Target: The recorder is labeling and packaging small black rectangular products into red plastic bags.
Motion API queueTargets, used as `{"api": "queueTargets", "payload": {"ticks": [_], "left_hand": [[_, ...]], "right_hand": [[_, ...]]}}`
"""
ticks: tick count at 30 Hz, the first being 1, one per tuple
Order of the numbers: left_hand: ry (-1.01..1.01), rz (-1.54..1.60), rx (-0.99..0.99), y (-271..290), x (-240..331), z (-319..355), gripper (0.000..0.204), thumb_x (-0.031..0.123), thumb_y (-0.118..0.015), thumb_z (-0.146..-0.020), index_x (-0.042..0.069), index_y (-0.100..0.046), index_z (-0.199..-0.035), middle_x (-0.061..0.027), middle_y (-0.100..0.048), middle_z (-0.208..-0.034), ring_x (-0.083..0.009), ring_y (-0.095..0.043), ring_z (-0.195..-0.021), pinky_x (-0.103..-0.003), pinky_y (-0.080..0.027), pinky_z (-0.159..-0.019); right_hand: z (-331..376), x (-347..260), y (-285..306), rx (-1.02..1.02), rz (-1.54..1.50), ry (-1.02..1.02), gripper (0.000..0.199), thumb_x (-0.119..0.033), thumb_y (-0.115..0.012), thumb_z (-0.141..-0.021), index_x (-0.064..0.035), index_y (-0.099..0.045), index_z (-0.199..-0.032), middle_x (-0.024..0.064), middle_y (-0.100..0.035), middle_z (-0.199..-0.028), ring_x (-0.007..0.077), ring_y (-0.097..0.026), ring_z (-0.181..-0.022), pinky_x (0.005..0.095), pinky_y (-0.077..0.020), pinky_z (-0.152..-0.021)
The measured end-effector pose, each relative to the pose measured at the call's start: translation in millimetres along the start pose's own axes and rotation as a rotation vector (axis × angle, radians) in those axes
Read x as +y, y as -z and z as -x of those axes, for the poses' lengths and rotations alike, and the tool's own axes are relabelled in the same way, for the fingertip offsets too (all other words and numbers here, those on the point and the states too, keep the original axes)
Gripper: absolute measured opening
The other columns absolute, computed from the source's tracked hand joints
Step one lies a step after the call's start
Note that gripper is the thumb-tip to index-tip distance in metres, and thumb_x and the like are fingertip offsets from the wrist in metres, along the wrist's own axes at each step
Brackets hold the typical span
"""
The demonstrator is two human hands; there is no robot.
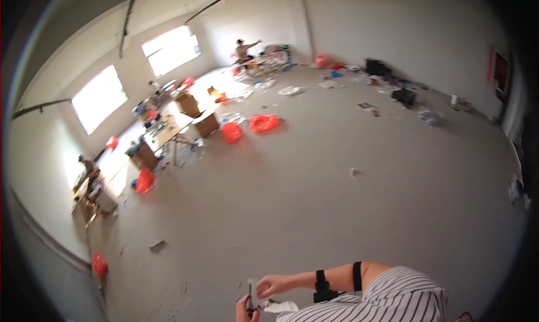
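Left hand (243,311) at bottom centre grasping a slim dark object (250,303), right hand (270,286) just above, fingers curled, cannot tell on what, red bag (231,132) upper left.

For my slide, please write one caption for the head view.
Left hand holding a slender object, right hand close by, above a littered grey floor.

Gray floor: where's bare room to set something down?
Broadest patch of gray floor: between the mid-room red plastic bags and right hand, left of the whitish scrap. Another: between that scrap and the crumpled plastic bag. Crowded: around the cardboard boxes and along the far wall.
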State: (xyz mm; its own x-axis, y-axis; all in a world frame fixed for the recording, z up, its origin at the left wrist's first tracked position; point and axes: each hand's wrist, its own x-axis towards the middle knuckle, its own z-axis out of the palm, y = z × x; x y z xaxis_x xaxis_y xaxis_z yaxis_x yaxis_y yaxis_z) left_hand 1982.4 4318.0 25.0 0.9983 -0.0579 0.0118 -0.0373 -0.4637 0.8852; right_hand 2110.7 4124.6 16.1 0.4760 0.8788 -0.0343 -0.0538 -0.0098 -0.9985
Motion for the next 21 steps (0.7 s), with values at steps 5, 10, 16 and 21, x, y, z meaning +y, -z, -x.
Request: {"api": "queueTargets", "payload": {"ticks": [5,10,16,21], "left_hand": [[0.062,-0.079,0.017,86,-35,-64,0.039,0.005,-0.053,-0.086,0.004,-0.048,-0.125,-0.0163,-0.052,-0.120,-0.0220,-0.060,-0.101,-0.029,-0.050,-0.077],[0.063,-0.146,0.041,167,-47,-145,0.028,0.005,-0.054,-0.085,0.001,-0.058,-0.113,-0.0150,-0.064,-0.096,-0.0283,-0.064,-0.085,-0.033,-0.050,-0.074],[-0.048,-0.242,0.001,244,-61,-262,0.025,0.004,-0.055,-0.085,0.004,-0.059,-0.110,-0.0156,-0.064,-0.086,-0.0272,-0.064,-0.074,-0.033,-0.050,-0.065],[0.051,-0.291,0.008,301,-95,-363,0.020,0.010,-0.053,-0.086,0.007,-0.059,-0.105,-0.0166,-0.063,-0.084,-0.0342,-0.062,-0.076,-0.039,-0.049,-0.066]], "right_hand": [[-108,-8,22,0.064,0.040,-0.086,0.029,-0.028,-0.065,-0.086,-0.0037,-0.067,-0.102,0.0074,-0.068,-0.096,0.0146,-0.060,-0.095,0.0275,-0.0452,-0.084],[-204,-35,58,0.118,0.005,-0.099,0.031,-0.031,-0.065,-0.086,-0.0055,-0.067,-0.103,0.0072,-0.067,-0.097,0.0163,-0.060,-0.094,0.0296,-0.0458,-0.082],[-311,-45,117,0.148,-0.087,-0.104,0.029,-0.023,-0.063,-0.088,-0.0015,-0.066,-0.107,0.0072,-0.068,-0.099,0.0151,-0.061,-0.096,0.0281,-0.0455,-0.087],[-430,-44,182,0.076,-0.255,-0.103,0.024,-0.016,-0.062,-0.089,0.0021,-0.065,-0.105,0.0078,-0.068,-0.097,0.0144,-0.063,-0.093,0.0280,-0.0472,-0.086]]}}
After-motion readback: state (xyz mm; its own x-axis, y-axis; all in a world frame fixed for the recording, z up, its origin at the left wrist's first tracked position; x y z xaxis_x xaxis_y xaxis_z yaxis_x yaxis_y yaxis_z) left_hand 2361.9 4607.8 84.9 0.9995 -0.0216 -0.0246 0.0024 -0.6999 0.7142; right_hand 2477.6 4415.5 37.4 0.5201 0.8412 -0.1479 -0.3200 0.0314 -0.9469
